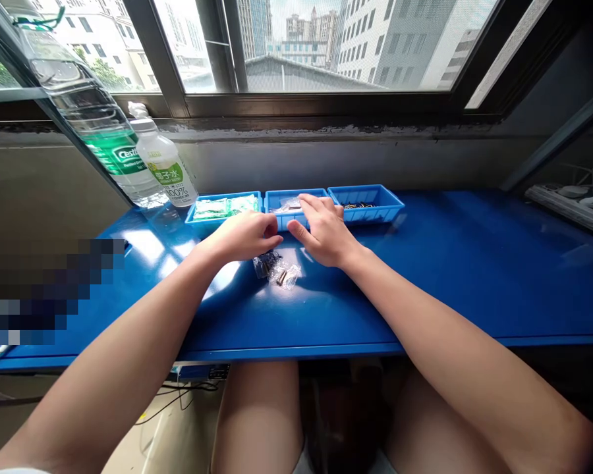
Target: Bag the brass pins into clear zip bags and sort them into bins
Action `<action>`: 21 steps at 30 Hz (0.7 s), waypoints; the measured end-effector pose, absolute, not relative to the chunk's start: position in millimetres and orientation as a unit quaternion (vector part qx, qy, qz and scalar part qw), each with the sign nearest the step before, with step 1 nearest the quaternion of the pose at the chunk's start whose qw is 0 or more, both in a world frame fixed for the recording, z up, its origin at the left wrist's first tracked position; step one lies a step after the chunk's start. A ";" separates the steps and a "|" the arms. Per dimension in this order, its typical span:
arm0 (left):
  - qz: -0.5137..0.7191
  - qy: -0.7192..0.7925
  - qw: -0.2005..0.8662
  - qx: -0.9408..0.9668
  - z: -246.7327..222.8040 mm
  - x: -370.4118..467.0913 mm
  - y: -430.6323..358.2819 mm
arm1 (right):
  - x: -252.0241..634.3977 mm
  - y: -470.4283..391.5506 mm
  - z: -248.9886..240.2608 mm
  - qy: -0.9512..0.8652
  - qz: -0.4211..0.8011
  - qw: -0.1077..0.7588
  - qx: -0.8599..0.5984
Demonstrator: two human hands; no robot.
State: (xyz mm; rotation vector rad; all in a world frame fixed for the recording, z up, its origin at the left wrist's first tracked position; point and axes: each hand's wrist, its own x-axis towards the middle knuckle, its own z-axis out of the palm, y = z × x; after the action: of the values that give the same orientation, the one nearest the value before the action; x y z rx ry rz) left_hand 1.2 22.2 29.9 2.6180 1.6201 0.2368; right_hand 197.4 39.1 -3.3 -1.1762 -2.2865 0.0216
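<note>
My left hand [244,236] hovers above the blue table, its fingers curled in towards the thumb. Anything inside those fingers is hidden. Just below it lie small clear plastic packets [287,275] with what look like metal screws or pins inside. My right hand [326,232] reaches over the front edge of the middle blue bin [287,222], fingers stretched out and thumb apart. Beneath its fingertips, a clear packet [287,205] shows in that bin. I cannot tell whether the fingers touch it.
The left blue bin [190,216] holds green-and-white packets [227,206]; the right blue bin [383,214] holds small dark pieces [358,205]. A large water bottle [113,145] and a smaller coconut-water bottle [165,164] stand back left. A power strip [573,204] lies far right.
</note>
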 end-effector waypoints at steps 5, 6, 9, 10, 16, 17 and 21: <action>0.067 0.527 0.028 0.847 31.2 1.7 21.7 | 201.6 51.5 -8.1 -0.775 0.031 0.380 -0.503; 0.067 0.527 0.028 0.847 31.4 1.7 21.7 | 202.4 53.4 -8.9 -0.767 0.035 0.391 -0.508; 0.065 0.529 0.027 0.846 32.0 1.7 21.9 | 203.6 55.1 -9.4 -0.760 0.036 0.400 -0.511; 0.065 0.529 0.027 0.846 32.2 1.7 21.9 | 203.7 54.6 -8.9 -0.763 0.033 0.396 -0.509; 0.063 0.519 0.024 0.852 32.6 1.8 21.7 | 204.2 51.0 -5.6 -0.822 0.030 0.324 -0.467; 0.063 0.518 0.023 0.853 32.6 1.9 21.5 | 204.2 51.0 -5.6 -0.834 0.029 0.308 -0.458; 0.061 0.519 0.025 0.852 32.6 2.2 20.5 | 203.7 50.7 -6.2 -0.873 0.033 0.222 -0.433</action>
State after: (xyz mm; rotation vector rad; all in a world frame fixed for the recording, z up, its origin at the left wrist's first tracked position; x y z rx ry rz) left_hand 2.2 20.5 32.6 2.6361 1.6058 0.1872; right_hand 203.7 50.7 -6.2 -1.1960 -2.4131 0.0899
